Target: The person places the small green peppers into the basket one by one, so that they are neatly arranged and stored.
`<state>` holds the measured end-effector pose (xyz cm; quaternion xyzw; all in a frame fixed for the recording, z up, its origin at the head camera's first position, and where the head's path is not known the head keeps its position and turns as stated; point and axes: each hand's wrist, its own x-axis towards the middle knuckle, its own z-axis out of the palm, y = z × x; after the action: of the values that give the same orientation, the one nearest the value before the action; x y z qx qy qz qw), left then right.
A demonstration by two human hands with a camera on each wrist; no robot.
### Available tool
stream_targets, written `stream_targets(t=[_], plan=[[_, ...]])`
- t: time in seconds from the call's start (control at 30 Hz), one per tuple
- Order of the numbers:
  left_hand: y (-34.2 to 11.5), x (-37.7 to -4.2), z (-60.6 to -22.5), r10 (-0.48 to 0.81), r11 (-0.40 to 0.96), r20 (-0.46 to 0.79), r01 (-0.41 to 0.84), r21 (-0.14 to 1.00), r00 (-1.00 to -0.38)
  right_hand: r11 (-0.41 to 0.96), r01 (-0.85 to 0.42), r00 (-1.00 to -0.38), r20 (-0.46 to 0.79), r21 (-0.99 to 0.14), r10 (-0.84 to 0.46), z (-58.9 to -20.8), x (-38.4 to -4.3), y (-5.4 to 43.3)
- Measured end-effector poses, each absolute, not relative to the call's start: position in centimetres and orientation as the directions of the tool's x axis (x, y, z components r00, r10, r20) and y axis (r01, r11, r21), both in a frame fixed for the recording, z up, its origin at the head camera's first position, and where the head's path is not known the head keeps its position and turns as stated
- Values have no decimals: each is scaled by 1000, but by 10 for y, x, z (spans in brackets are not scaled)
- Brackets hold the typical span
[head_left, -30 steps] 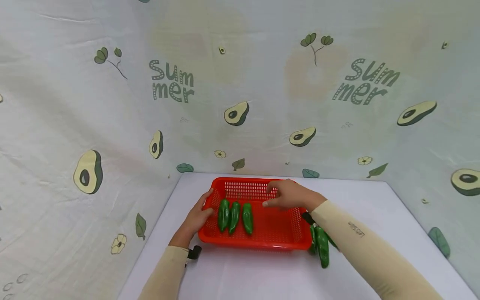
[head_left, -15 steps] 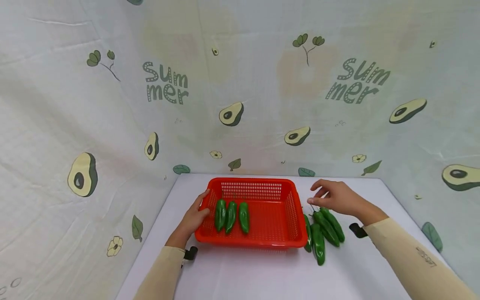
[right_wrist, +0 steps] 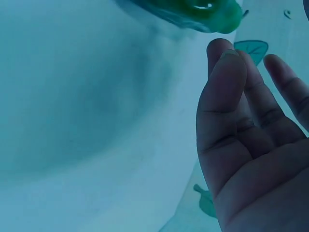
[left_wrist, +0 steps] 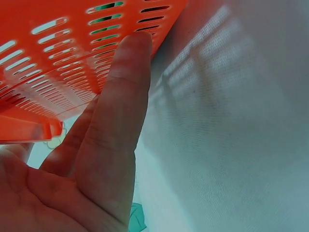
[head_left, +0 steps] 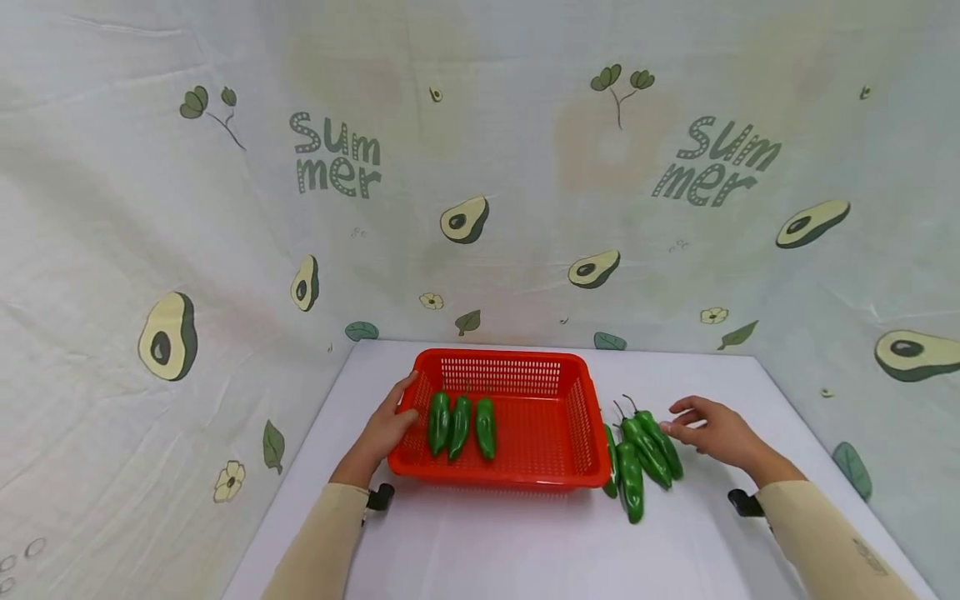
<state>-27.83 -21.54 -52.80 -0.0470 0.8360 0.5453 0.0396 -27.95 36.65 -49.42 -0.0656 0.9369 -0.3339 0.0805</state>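
Note:
My left hand [head_left: 384,432] grips the left side of a red plastic basket [head_left: 495,481], thumb over the rim and fingers along the slotted outer wall [left_wrist: 72,63]. Inside the basket, toward its left, three long green peppers [head_left: 460,427] lie side by side. Several more green peppers [head_left: 632,483] lie on the table against the basket's right side, stems pointing away. My right hand [head_left: 716,433] is beside the rightmost pepper [head_left: 663,446], fingers bent and fingertips close to it. In the right wrist view, a green pepper [right_wrist: 203,14] shows just beyond the thumb and fingertips, with nothing held between them.
A white table [head_left: 525,550] carries the basket and peppers. Around it hangs a pale cloth [head_left: 510,150] printed with avocados and leaves, closing off the back and both sides. The nearest loose pepper overlaps the basket's right wall in the head view.
My right hand has moved from over the basket, past its right rim, then right and down beside the loose peppers. The left hand stays at the basket's left side.

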Motion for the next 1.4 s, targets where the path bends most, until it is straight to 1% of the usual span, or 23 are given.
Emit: stream_targets(t=[0.2, 0.4, 0.63, 0.73, 0.83, 1.0, 1.2, 1.4], plan=[[-215, -280, -525, -37, 403, -112, -117, 908, -993, 754, -52, -980, -113, -655, -166, -509, -282, 371], [-214, -278, -526, -31, 396, -121, -124, 910, -992, 764, -49, -980, -118, -644, -162, -518, -285, 373], [-217, -279, -528, -53, 410, -121, -132, 903, -991, 741, -62, -973, -126, -668, -195, -527, -288, 374], [-217, -279, -529, -42, 413, -127, -133, 901, -991, 747, -38, -974, -144, -663, -177, -533, -288, 376], [-217, -279, -529, -28, 412, -133, -133, 901, -991, 767, -40, -976, -140, -640, -167, -537, -288, 377], [-217, -281, -525, -39, 413, -117, -122, 903, -992, 794, -47, -982, -118, -606, -148, -533, -291, 375], [-217, -282, -525, -53, 431, -148, -156, 889, -988, 798, 2, -976, -176, -603, -131, -529, -290, 373], [-217, -280, -528, -39, 415, -137, -141, 899, -990, 803, -5, -975, -176, -596, -136, -531, -286, 372]])
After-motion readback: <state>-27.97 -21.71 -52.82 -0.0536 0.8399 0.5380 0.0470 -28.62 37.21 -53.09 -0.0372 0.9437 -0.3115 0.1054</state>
